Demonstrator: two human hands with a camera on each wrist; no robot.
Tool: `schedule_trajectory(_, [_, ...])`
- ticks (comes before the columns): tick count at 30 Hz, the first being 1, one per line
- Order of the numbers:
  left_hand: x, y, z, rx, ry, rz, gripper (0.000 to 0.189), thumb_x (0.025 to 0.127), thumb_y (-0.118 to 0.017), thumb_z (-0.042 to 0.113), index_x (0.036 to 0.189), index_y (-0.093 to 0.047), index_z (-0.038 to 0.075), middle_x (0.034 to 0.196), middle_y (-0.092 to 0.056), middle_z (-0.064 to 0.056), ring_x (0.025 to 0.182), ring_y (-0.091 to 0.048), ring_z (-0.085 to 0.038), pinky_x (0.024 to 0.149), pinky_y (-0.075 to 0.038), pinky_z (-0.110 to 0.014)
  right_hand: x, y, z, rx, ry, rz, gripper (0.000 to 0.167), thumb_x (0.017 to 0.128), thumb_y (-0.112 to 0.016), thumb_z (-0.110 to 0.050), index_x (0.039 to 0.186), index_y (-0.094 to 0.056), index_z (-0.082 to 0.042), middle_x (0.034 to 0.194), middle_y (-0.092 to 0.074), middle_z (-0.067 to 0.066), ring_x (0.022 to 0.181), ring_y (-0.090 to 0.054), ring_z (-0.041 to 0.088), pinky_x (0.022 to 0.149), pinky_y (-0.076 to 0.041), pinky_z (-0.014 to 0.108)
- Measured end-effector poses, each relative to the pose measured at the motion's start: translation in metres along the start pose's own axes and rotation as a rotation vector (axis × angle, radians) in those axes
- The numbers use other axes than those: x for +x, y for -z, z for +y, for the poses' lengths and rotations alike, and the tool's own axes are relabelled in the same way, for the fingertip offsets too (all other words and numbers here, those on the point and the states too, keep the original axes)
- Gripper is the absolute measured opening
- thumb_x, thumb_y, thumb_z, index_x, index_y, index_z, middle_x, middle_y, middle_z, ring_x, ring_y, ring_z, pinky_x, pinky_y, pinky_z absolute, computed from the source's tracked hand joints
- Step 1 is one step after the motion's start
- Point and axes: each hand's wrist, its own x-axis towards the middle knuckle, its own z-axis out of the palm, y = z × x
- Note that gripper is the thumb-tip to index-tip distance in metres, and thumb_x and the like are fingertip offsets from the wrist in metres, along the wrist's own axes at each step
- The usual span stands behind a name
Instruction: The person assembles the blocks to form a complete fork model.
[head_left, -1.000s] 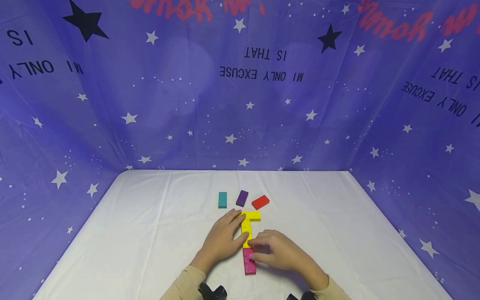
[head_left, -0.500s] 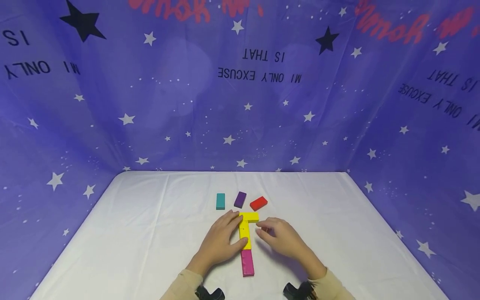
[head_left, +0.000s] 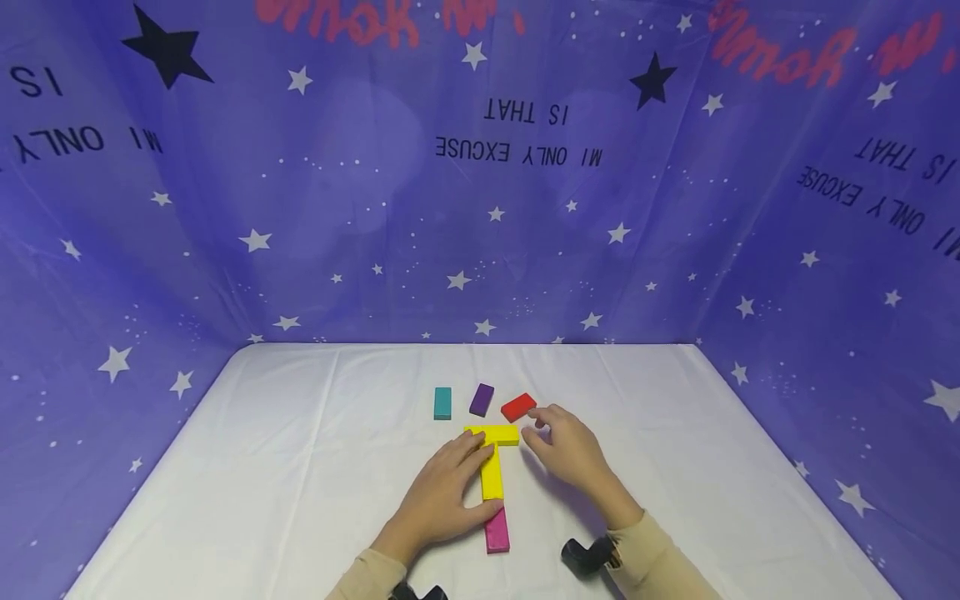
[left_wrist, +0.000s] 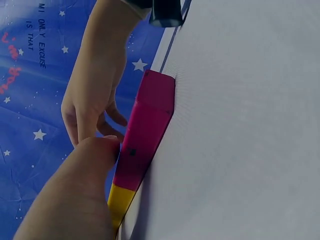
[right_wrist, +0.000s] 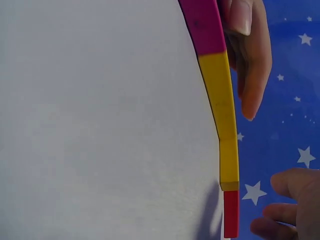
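Two yellow blocks form a T on the table: a crosswise block point(head_left: 506, 435) on top and a lengthwise block point(head_left: 491, 479) below it. A magenta block point(head_left: 497, 536) continues the stem toward the person, end to end with the yellow. My left hand point(head_left: 442, 492) rests along the left of the row, fingertips on the yellow blocks and thumb at the yellow-magenta joint. Beside the crosswise block's right end, my right hand point(head_left: 566, 446) hovers with loosely bent fingers and a gap between thumb and forefinger. Its forefinger is close to a red block point(head_left: 517, 407); the right wrist view shows a gap.
A teal block point(head_left: 442, 403) and a purple block point(head_left: 482, 399) lie behind the T, left of the red one. White cloth point(head_left: 337, 467) covers the table. Purple starry fabric point(head_left: 420, 233) hangs at the back and sides.
My right hand has left the side of the magenta and yellow blocks and moved away from the person to the red block. My left hand has slid slightly toward the person, its thumb reaching the magenta block.
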Motion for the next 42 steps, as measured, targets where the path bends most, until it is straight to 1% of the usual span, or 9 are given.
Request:
schedule_trajectory(4, [0.0,-0.001,0.001,0.012,-0.008,-0.002,0.073,0.086,-0.058,0.066,0.144,-0.053,0.022,0.154,-0.045,0.002,0.147,-0.036,-0.02,0.121,-0.033,-0.043,0.009,-0.003,0.004,-0.027,-0.009,0.01,0.04,0.09,-0.069,-0.038,0.122,-0.068,-0.015,0.107,-0.069,0.001,0.099,-0.066,0.021,0.084,-0.058,0.042])
schedule_trajectory(9, [0.0,0.0,0.001,0.005,0.018,-0.046,0.072,0.087,-0.056,0.066,0.144,-0.052,0.024,0.155,-0.043,0.004,0.149,-0.032,-0.018,0.122,-0.032,-0.043,0.02,-0.009,0.009,-0.057,-0.022,0.006,0.048,0.089,-0.069,-0.04,0.129,-0.064,-0.013,0.114,-0.068,0.004,0.105,-0.065,0.025,0.09,-0.057,0.045])
schedule_trajectory(15, [0.0,0.001,0.001,0.011,0.004,-0.031,0.072,0.087,-0.056,0.066,0.144,-0.053,0.022,0.154,-0.046,0.003,0.148,-0.035,-0.02,0.121,-0.033,-0.043,0.03,-0.016,0.013,-0.06,-0.082,-0.051,0.066,0.089,-0.066,-0.045,0.141,-0.052,-0.008,0.133,-0.06,0.012,0.118,-0.059,0.034,0.099,-0.052,0.052])
schedule_trajectory(19, [0.0,0.0,0.001,0.006,0.003,-0.036,0.071,0.088,-0.055,0.066,0.144,-0.053,0.023,0.154,-0.046,0.003,0.148,-0.035,-0.021,0.12,-0.034,-0.044,0.033,-0.019,0.014,-0.035,-0.129,-0.088,0.071,0.088,-0.065,-0.049,0.144,-0.05,-0.008,0.139,-0.056,0.012,0.122,-0.055,0.035,0.102,-0.049,0.054])
schedule_trajectory(21, [0.0,0.0,0.0,0.005,0.003,-0.038,0.071,0.088,-0.055,0.066,0.144,-0.052,0.023,0.154,-0.045,0.003,0.148,-0.035,-0.021,0.12,-0.034,-0.045,0.035,-0.02,0.014,-0.038,-0.136,-0.095,0.071,0.088,-0.065,-0.051,0.143,-0.05,-0.009,0.139,-0.056,0.011,0.121,-0.055,0.034,0.102,-0.049,0.053])
schedule_trajectory(25, [0.001,-0.002,-0.001,0.011,0.0,-0.04,0.072,0.088,-0.054,0.068,0.145,-0.051,0.024,0.155,-0.044,0.004,0.148,-0.035,-0.02,0.12,-0.035,-0.045,0.038,-0.022,0.013,-0.054,-0.116,-0.092,0.066,0.088,-0.066,-0.049,0.139,-0.055,-0.008,0.133,-0.06,0.009,0.115,-0.056,0.032,0.096,-0.051,0.051])
schedule_trajectory(30, [0.001,-0.002,-0.001,0.004,0.016,-0.066,0.072,0.088,-0.053,0.068,0.146,-0.05,0.026,0.156,-0.042,0.006,0.149,-0.033,-0.018,0.121,-0.033,-0.044,0.04,-0.024,0.01,-0.068,-0.106,-0.087,0.063,0.087,-0.067,-0.048,0.135,-0.059,-0.008,0.127,-0.062,0.01,0.109,-0.057,0.031,0.09,-0.052,0.049])
schedule_trajectory(37, [0.002,-0.002,0.0,0.003,0.027,-0.077,0.072,0.088,-0.052,0.069,0.146,-0.049,0.027,0.156,-0.042,0.007,0.149,-0.033,-0.017,0.122,-0.032,-0.043,0.046,-0.029,0.01,-0.108,-0.151,-0.085,0.065,0.087,-0.064,-0.054,0.136,-0.058,-0.011,0.126,-0.063,0.009,0.108,-0.057,0.031,0.089,-0.052,0.049])
schedule_trajectory(42, [0.001,-0.001,0.0,0.004,0.028,-0.079,0.071,0.088,-0.053,0.068,0.146,-0.049,0.027,0.156,-0.042,0.007,0.149,-0.033,-0.017,0.122,-0.032,-0.043,0.049,-0.031,0.009,-0.124,-0.17,-0.084,0.071,0.084,-0.066,-0.058,0.136,-0.058,-0.01,0.122,-0.064,0.009,0.106,-0.056,0.03,0.087,-0.053,0.049])
